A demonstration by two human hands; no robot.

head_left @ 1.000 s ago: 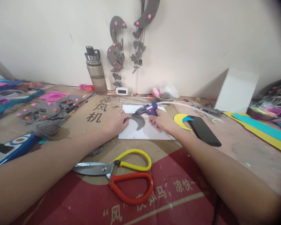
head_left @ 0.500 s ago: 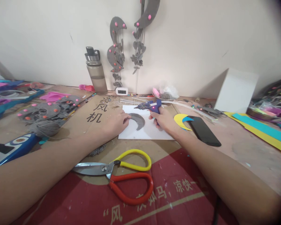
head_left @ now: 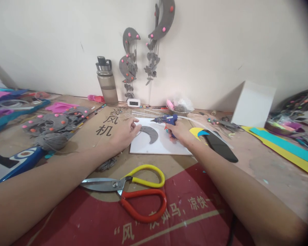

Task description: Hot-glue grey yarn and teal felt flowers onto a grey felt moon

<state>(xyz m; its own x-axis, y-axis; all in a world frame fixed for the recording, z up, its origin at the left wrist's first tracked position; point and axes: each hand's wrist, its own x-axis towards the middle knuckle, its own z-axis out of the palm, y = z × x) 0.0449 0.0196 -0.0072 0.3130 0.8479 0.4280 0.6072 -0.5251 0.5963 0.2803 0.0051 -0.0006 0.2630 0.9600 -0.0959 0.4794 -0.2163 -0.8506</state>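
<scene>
My right hand [head_left: 180, 131] is wrapped around the handle of a blue hot glue gun [head_left: 170, 119], whose nozzle points left above a white board [head_left: 166, 149]. A clear glue stick trails from the gun's back. On the board lies a grey felt crescent [head_left: 152, 135]. My left hand [head_left: 125, 132] is at the crescent's left tip, thumb and forefinger slightly apart; whether the thumb touches the felt is hard to tell. Closer to me, scissors [head_left: 115, 185] with one yellow and one red handle lie on the printed cardboard [head_left: 190, 225].
A water bottle [head_left: 107, 85] and a small digital clock [head_left: 133, 103] stand by the wall. Grey crescent hangings [head_left: 166, 20] hang above. A black phone [head_left: 222, 147] and yellow paper crescent [head_left: 195, 131] lie right, grey yarn [head_left: 51, 140] left. A white panel [head_left: 254, 104] leans at the back right.
My left fingers have loosened from their pinch at the crescent's tip and shifted slightly up and left. The glue gun remains in my right hand, with its nozzle slightly lower and further right.
</scene>
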